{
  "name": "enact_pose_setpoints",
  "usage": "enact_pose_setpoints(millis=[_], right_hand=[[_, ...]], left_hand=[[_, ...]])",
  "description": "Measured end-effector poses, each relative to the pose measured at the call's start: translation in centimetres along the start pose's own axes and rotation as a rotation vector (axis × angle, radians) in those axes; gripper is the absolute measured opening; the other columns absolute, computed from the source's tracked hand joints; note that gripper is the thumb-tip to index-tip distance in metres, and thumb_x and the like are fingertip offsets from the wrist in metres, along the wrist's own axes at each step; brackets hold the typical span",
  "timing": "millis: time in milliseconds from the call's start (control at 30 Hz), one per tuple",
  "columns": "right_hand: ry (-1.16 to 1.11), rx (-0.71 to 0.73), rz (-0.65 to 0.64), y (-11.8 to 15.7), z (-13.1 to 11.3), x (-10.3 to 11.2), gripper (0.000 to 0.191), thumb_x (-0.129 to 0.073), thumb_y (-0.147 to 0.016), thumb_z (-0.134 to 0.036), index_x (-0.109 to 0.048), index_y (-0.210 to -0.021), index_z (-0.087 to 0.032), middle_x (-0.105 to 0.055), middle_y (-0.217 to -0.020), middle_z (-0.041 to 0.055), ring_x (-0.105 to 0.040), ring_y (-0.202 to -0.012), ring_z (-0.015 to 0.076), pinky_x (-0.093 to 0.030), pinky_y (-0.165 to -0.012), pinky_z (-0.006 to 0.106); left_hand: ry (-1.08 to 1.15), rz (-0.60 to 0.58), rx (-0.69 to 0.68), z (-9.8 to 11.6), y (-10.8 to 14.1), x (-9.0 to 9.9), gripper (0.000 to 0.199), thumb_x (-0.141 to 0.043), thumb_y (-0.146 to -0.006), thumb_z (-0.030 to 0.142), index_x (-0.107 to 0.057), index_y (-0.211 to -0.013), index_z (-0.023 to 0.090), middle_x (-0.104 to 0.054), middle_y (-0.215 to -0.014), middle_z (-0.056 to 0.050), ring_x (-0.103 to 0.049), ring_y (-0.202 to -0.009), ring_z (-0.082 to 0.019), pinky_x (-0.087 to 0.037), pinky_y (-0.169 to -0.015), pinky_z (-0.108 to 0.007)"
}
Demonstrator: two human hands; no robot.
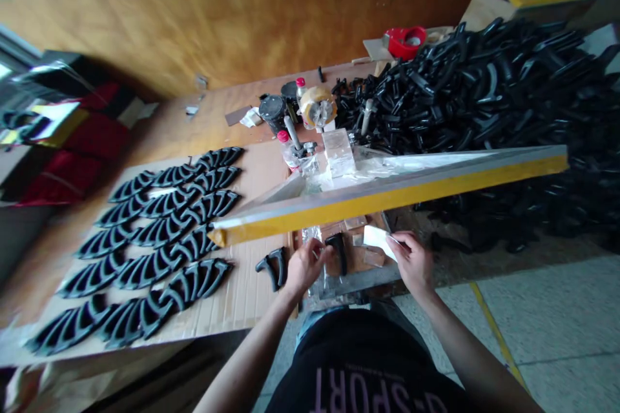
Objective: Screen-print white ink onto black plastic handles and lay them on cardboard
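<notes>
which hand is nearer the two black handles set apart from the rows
Left. The left hand is just right of the two handles; the right hand is farther right, past the single handle, holding white paper.

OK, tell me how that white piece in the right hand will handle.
The white piece is likely light: the right hand pinches it at one end. It looks thin, so it may bend easily if pushed.
</notes>
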State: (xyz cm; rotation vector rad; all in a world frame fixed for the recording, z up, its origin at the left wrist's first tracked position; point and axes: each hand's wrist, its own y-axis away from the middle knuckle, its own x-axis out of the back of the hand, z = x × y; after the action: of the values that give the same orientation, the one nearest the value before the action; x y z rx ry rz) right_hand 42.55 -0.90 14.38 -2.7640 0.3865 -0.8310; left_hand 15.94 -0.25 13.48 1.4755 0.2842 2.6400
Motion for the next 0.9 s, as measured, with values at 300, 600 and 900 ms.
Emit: enact_pose_setpoints(millis=[300,600,900], right_hand=[[0.14,0.527,-0.154,-1.9,1.5,1.9,0.014,-0.056,-0.092,-0.02,-0.068,-0.088,-0.022,-0.065,-0.087,0.0059,-0.062,-0.085,0.0183,-0.05,-0.077,0.03],[-0.119,0.414,-0.603,-3.3,3.7,-2.8,0.013,-0.06,-0.09,-0.024,-0.071,-0.084,-0.024,-0.064,-0.097,0.0033,-0.063,-0.087,0.016,-0.05,-0.081,0.03],[-0.12,0.299,-0.795,-6.8,3.5,-5.6,0.015,-0.068,-0.08,-0.019,-0.06,-0.068,-0.019,-0.055,-0.077,-0.0024,-0.056,-0.073,0.012,-0.039,-0.069,0.023]], left_hand=[[-0.193,0.121,0.101,7.1,3.9,-4.9,0.024,-0.054,-0.089,0.04,-0.062,-0.102,0.021,-0.072,-0.091,-0.004,-0.069,-0.084,-0.02,-0.048,-0.068,-0.027],[-0.065,0.086,-0.138,7.6,4.9,-6.7,0.024,-0.049,-0.095,0.024,-0.057,-0.116,0.021,-0.067,-0.108,-0.006,-0.066,-0.095,-0.016,-0.05,-0.08,-0.025],[-0.042,0.093,-0.077,7.3,4.8,-7.1,0.019,-0.046,-0.095,0.021,-0.057,-0.11,0.019,-0.066,-0.101,-0.005,-0.066,-0.094,-0.017,-0.049,-0.082,-0.026]])
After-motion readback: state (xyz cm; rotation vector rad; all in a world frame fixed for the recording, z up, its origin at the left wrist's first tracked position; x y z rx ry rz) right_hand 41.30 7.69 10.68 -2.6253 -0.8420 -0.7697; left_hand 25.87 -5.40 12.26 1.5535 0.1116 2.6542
